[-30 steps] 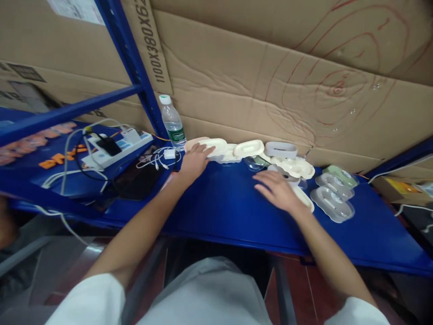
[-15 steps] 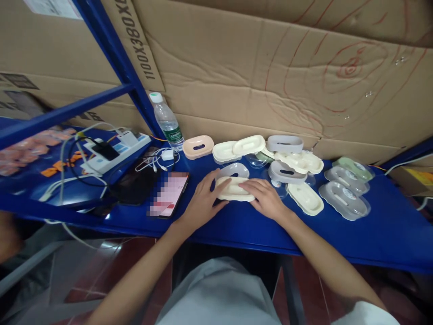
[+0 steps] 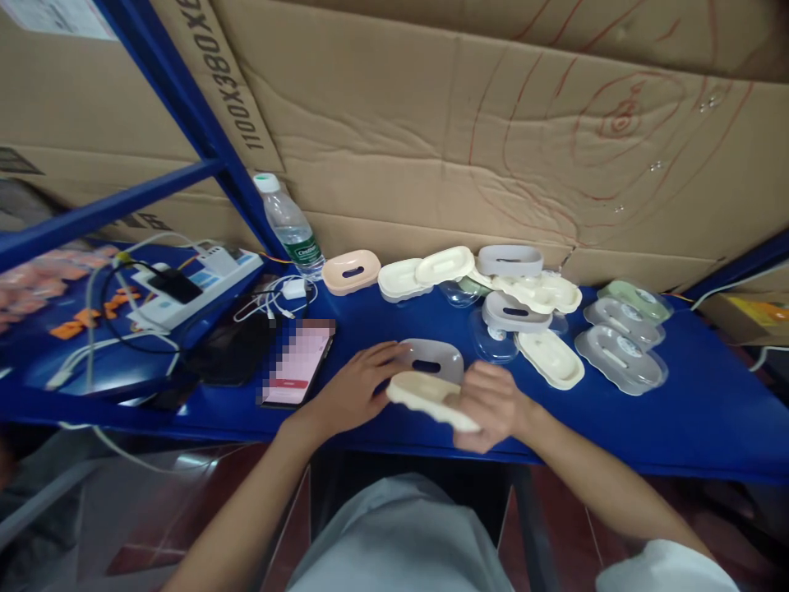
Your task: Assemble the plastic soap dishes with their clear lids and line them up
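Observation:
My right hand (image 3: pixel 490 404) is closed around the right end of a cream soap dish tray (image 3: pixel 422 393) with a wavy edge, which is lifted and tilted. Behind it, a grey oval soap dish (image 3: pixel 447 353) with a dark slot sits on the table. My left hand (image 3: pixel 363 386) has its fingers stretched out at the left rim of the grey dish. Its thumb is close to the left end of the cream tray; whether they touch is unclear.
Behind lie a peach dish (image 3: pixel 351 271), stacked cream trays (image 3: pixel 444 265) and grey dishes (image 3: pixel 510 260). Clear-covered dishes (image 3: pixel 622 358) stand right. At left are a phone (image 3: pixel 299 366), a water bottle (image 3: pixel 289 226), cables and a power strip (image 3: pixel 200 292). Cardboard (image 3: pixel 370 123) walls the back.
The cream tray was lying flat in front of the grey dish under both hands. My right hand has gripped its right end and tilted it up, uncovering more of the grey dish.

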`<state>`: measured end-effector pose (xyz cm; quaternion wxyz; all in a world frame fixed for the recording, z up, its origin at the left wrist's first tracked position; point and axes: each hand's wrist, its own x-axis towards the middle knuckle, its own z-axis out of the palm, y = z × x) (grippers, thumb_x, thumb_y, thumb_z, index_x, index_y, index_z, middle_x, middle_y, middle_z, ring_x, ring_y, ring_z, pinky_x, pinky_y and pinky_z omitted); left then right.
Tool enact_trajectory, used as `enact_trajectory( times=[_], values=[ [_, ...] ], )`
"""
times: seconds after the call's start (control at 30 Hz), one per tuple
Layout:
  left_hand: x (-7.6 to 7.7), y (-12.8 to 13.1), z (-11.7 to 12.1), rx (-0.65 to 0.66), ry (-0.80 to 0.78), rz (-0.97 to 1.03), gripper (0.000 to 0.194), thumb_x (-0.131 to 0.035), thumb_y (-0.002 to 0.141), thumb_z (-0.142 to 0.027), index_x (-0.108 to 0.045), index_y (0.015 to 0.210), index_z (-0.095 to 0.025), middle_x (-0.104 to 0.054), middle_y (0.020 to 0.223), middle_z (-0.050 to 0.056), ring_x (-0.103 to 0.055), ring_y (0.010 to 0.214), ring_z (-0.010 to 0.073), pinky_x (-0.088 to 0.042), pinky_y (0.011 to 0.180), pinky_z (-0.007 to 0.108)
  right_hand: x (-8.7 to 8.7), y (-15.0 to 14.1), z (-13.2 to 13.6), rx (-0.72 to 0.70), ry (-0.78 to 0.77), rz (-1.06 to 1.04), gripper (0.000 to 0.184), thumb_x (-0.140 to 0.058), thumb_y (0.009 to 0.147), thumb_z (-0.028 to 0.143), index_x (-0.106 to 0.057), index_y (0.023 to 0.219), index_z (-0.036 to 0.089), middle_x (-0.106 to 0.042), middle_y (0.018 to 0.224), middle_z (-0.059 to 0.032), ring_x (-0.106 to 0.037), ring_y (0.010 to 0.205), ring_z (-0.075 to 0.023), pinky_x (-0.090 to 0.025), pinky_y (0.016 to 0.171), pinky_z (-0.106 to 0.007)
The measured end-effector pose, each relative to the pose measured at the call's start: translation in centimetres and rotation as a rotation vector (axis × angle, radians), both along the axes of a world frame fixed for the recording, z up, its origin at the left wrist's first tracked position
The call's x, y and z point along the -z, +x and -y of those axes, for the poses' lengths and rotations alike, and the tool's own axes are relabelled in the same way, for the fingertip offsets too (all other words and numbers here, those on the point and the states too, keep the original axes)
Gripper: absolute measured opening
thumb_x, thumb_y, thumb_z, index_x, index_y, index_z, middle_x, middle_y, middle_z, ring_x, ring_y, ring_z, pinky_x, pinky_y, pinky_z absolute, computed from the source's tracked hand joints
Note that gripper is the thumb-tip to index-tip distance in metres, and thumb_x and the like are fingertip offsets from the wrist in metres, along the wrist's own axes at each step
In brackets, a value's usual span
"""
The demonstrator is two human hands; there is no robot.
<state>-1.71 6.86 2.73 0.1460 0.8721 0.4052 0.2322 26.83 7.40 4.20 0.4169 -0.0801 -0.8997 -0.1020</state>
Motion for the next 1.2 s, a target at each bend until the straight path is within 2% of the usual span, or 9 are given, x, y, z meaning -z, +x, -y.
enact_trajectory(
  times=[0.07,0.17,0.3,0.4,0.53,0.7,0.9,1.07,1.2],
  values=[
    [0.7,-0.3,0.8,-0.001,-0.047,-0.022,0.045,-0.069,0.097,-0.021,-0.068,0.141,-0.030,-0.055,0.163,0.007,-0.058,0.146,0.0310,-0.052,0.120,0.051,0.6,-0.5,1.3,-0.099,0.156,0.087,0.034,-0.056,0.101,0.045,-0.073,0.089,0.017,-0.057,0.065,-0.0016,-0.051,0.059,-0.0160,-0.037,0.055,-0.033],
    [1.7,-0.7,1.4,-0.198,0.032,0.094,0.033,-0.068,0.101,-0.032,-0.072,0.134,-0.027,-0.059,0.159,0.010,-0.062,0.141,0.0316,-0.053,0.119,0.053,1.6,-1.1,2.0,-0.170,0.247,0.251,0.040,-0.058,0.103,0.052,-0.074,0.093,0.017,-0.063,0.074,-0.0043,-0.055,0.065,-0.0170,-0.043,0.064,-0.034],
    [1.4,-1.3,1.8,-0.357,0.085,0.269,0.030,-0.066,0.104,-0.037,-0.072,0.131,-0.026,-0.068,0.147,0.008,-0.065,0.137,0.0279,-0.052,0.120,0.050,2.1,-1.0,0.1,0.007,0.041,0.496,0.029,-0.065,0.099,0.040,-0.073,0.115,0.018,-0.074,0.101,-0.0094,-0.066,0.098,-0.0227,-0.049,0.090,-0.038],
    [0.9,-1.4,2.0,-0.324,0.057,0.263,0.031,-0.064,0.105,-0.036,-0.068,0.135,-0.027,-0.064,0.151,0.008,-0.062,0.141,0.0268,-0.050,0.123,0.049,1.6,-0.3,-1.5,0.125,-0.134,0.455,0.028,-0.065,0.100,0.033,-0.073,0.122,0.017,-0.074,0.122,-0.0119,-0.064,0.119,-0.0257,-0.046,0.103,-0.041],
    [1.2,-1.1,2.2,-0.267,0.004,0.214,0.032,-0.056,0.109,-0.034,-0.064,0.139,-0.026,-0.059,0.156,0.010,-0.060,0.143,0.0270,-0.049,0.124,0.051,0.5,0.5,-1.8,0.132,-0.160,0.222,0.030,-0.067,0.103,0.044,-0.075,0.115,0.017,-0.076,0.120,-0.0118,-0.066,0.120,-0.0255,-0.048,0.106,-0.041],
    [2.1,-0.7,2.1,-0.206,0.065,0.169,0.031,-0.057,0.108,-0.030,-0.064,0.138,-0.026,-0.057,0.157,0.011,-0.059,0.145,0.0282,-0.049,0.123,0.052,0.7,0.7,-2.1,0.273,-0.318,0.311,0.056,-0.068,0.103,0.047,-0.058,0.152,0.024,-0.057,0.158,-0.0172,-0.047,0.152,-0.0345,-0.042,0.121,-0.058],
    [2.8,-0.4,1.9,-0.205,0.117,0.082,0.027,-0.062,0.105,-0.027,-0.068,0.132,-0.026,-0.053,0.160,0.013,-0.055,0.147,0.0325,-0.050,0.121,0.055,2.3,0.8,-3.8,0.209,-0.453,0.355,0.036,-0.061,0.107,0.032,-0.068,0.139,0.020,-0.065,0.150,-0.0154,-0.051,0.151,-0.0324,-0.051,0.118,-0.055],
    [2.6,-0.4,2.0,-0.238,0.049,0.107,0.031,-0.054,0.109,-0.030,-0.064,0.137,-0.025,-0.036,0.172,0.015,-0.045,0.156,0.0338,-0.046,0.125,0.054,2.5,0.7,-4.0,0.196,-0.537,0.298,0.039,-0.058,0.108,0.029,-0.065,0.146,0.024,-0.060,0.156,-0.0130,-0.045,0.156,-0.0304,-0.048,0.123,-0.054],
    [2.8,-0.4,1.9,-0.275,0.012,0.110,0.035,-0.051,0.110,-0.032,-0.063,0.142,-0.026,-0.038,0.172,0.014,-0.047,0.155,0.0340,-0.045,0.125,0.055,2.5,0.5,-4.0,0.219,-0.562,0.275,0.038,-0.055,0.109,0.030,-0.065,0.146,0.024,-0.063,0.152,-0.0122,-0.050,0.152,-0.0282,-0.050,0.123,-0.052]
  ],
)
